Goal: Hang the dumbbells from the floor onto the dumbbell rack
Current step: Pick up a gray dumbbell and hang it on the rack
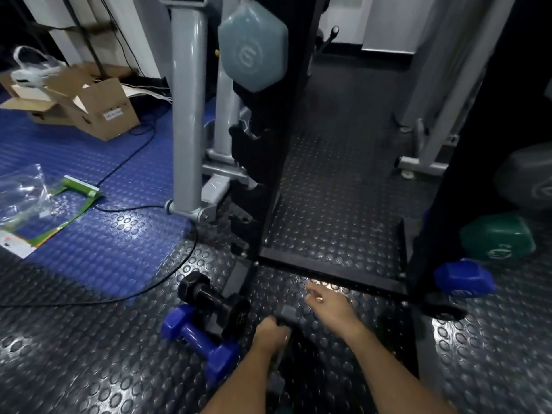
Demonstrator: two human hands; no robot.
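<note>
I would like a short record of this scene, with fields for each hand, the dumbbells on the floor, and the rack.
left hand: grips a grey dumbbell low over the floor
right hand: open, fingers stretched forward, holds nothing
floor dumbbells: a black dumbbell and a blue dumbbell, side by side to the left of the hands
rack: black, upright, with several empty notches
already on rack: a teal dumbbell high on the left side
floor: studded rubber mat
</note>
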